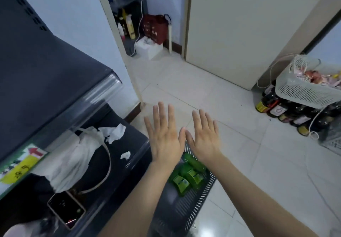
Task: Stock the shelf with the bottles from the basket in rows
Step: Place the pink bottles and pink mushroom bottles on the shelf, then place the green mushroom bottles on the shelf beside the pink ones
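Two bare forearms reach up from the near edge, and at their ends the left hand [164,137] and right hand [204,137] hover side by side, palms down. The fingers [161,111] of both are straight, slightly spread and released, grasping nothing; the thumb tips come close enough that I cannot tell whether they touch. Directly under the wrists, on the tiled floor [239,144], sits the dark slotted basket [201,196], and in its far end lie several green bottles [186,176] on their sides, partly hidden by the hands. The fingers are above and slightly beyond them, clearly apart, not in contact. To the left stands the dark shelf [129,142]; its lower tier carries a white cloth bag [73,155], crumpled tissue [115,131] and a phone [66,209], and a yellow price tag [20,164] hangs on the tier edge above. No green bottle shows on any tier in view, so by my reading the stocking has not started: every visible bottle waits in the basket, and all the rows are yet to be made. Far right, well apart from the hands, a white basket [302,89] rests over a cluster of dark bottles [276,109] on the floor.
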`<state>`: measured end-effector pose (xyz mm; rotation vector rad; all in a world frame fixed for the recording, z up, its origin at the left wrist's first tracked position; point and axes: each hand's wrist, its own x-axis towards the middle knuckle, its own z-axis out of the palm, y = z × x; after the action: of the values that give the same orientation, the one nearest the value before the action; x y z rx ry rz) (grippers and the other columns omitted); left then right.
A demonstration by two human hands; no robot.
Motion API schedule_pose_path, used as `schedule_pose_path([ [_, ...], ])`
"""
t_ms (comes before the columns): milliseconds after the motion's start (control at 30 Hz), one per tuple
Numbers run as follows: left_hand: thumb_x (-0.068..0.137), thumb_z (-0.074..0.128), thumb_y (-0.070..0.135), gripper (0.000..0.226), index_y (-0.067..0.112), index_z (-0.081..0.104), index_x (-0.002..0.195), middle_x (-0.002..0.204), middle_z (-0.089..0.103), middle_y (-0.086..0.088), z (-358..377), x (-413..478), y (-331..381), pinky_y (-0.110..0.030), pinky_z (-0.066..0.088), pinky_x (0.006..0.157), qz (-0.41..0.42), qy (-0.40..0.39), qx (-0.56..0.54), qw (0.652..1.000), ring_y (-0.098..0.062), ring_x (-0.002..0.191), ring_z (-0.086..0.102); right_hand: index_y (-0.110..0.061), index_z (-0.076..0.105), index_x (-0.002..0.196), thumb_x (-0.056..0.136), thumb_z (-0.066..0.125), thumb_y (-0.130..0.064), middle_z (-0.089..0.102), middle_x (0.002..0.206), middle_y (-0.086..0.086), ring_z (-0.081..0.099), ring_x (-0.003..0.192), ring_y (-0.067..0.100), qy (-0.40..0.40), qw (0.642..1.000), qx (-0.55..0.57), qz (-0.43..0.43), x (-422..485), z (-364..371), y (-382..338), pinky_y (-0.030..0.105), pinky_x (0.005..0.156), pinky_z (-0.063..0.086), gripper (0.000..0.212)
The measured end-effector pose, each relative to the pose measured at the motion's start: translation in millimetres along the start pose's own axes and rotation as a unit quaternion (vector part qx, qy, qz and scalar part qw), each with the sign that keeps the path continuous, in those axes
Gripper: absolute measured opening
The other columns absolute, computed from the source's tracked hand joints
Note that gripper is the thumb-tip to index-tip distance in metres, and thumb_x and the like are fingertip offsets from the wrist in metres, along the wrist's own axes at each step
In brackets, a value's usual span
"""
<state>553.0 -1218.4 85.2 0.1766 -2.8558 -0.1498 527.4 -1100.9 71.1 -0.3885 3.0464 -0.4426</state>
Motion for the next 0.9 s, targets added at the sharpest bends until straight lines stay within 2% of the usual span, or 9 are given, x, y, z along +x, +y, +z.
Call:
schedule_pose_path([
  [233,0.089,0.030,0.046,0.068,0.006,0.031,0.143,0.150,0.029,-0.019,146.2,-48.7,7.6,-0.052,0.015,0.110,-0.010,-0.162,-0.034,0.986,-0.031,0.139,0.027,-0.017,0.001,0.149,0.098,0.026,-0.041,0.002,0.158,0.008,0.000,0.145,0.023,-0.169,0.983,0.015,0.077,-14.3,135.9,56.0,0.039,0.118,0.003,0.062],
  [367,0.084,0.035,0.047,0.070,0.000,0.046,0.134,0.139,0.046,-0.023,240.2,-101.5,-1.5,-0.047,0.014,0.110,-0.062,-0.280,-0.048,0.957,-0.035,0.128,0.044,-0.013,0.019,0.147,0.094,0.039,-0.036,0.028,0.152,0.008,0.022,0.141,0.024,-0.234,0.966,0.002,0.109,-31.9,226.8,78.8,0.040,0.116,0.019,0.061],
  [467,0.084,0.036,0.040,0.062,-0.006,0.056,0.121,0.117,0.063,-0.023,295.3,-140.7,-4.9,-0.044,0.044,0.092,-0.183,-0.417,-0.125,0.882,-0.035,0.104,0.062,-0.002,0.044,0.132,0.074,0.062,-0.021,0.053,0.127,0.015,0.051,0.119,0.033,-0.295,0.943,0.000,0.156,-42.5,283.6,93.9,0.043,0.101,0.041,0.064],
  [533,0.092,0.039,0.032,0.048,-0.003,0.051,0.122,0.116,0.061,-0.020,332.5,-158.1,-8.3,-0.039,0.049,0.087,-0.319,-0.429,-0.181,0.826,-0.034,0.105,0.059,0.004,0.065,0.102,0.038,0.079,-0.018,0.066,0.093,0.019,0.067,0.085,0.035,-0.296,0.941,-0.019,0.163,-43.7,319.2,109.1,0.044,0.074,0.057,0.069],
  [600,0.096,0.042,0.029,0.040,-0.002,0.049,0.119,0.119,0.059,-0.022,361.4,-165.5,-6.5,-0.037,0.046,0.088,-0.434,-0.442,-0.216,0.755,-0.035,0.109,0.057,0.003,0.069,0.082,0.017,0.079,-0.017,0.066,0.074,0.016,0.067,0.066,0.032,-0.280,0.941,-0.033,0.189,-46.8,350.5,121.0,0.041,0.058,0.059,0.068],
  [733,0.097,0.045,0.036,0.049,-0.004,0.049,0.125,0.122,0.058,-0.024,400.4,-167.7,9.9,-0.036,0.043,0.085,-0.550,-0.427,-0.232,0.680,-0.037,0.112,0.055,0.003,0.066,0.095,0.050,0.077,-0.009,0.063,0.089,0.019,0.064,0.083,0.035,-0.322,0.924,-0.070,0.192,-46.7,381.5,130.1,0.042,0.075,0.054,0.048],
  [767,0.095,0.048,0.038,0.052,-0.002,0.048,0.127,0.123,0.057,-0.023,409.4,-168.2,13.4,-0.036,0.043,0.086,-0.579,-0.410,-0.237,0.664,-0.037,0.113,0.055,0.002,0.065,0.095,0.053,0.078,-0.012,0.063,0.090,0.018,0.064,0.082,0.034,-0.319,0.924,-0.071,0.197,-45.0,386.9,129.9,0.040,0.072,0.055,0.046],
  [833,0.087,0.059,0.043,0.059,0.004,0.048,0.130,0.122,0.058,-0.020,425.8,-170.4,16.4,-0.037,0.044,0.086,-0.636,-0.362,-0.260,0.630,-0.036,0.110,0.056,-0.001,0.067,0.080,0.040,0.087,-0.016,0.062,0.076,0.016,0.064,0.067,0.031,-0.306,0.926,-0.064,0.211,-44.6,397.1,129.3,0.035,0.053,0.054,0.048],
  [900,0.078,0.069,0.045,0.065,0.010,0.050,0.130,0.121,0.060,-0.016,438.7,-174.4,15.9,-0.036,0.045,0.087,-0.668,-0.310,-0.284,0.613,-0.035,0.109,0.057,-0.001,0.066,0.077,0.037,0.088,-0.013,0.062,0.074,0.017,0.064,0.064,0.031,-0.295,0.927,-0.059,0.225,-44.2,404.6,128.4,0.033,0.046,0.053,0.047],
])
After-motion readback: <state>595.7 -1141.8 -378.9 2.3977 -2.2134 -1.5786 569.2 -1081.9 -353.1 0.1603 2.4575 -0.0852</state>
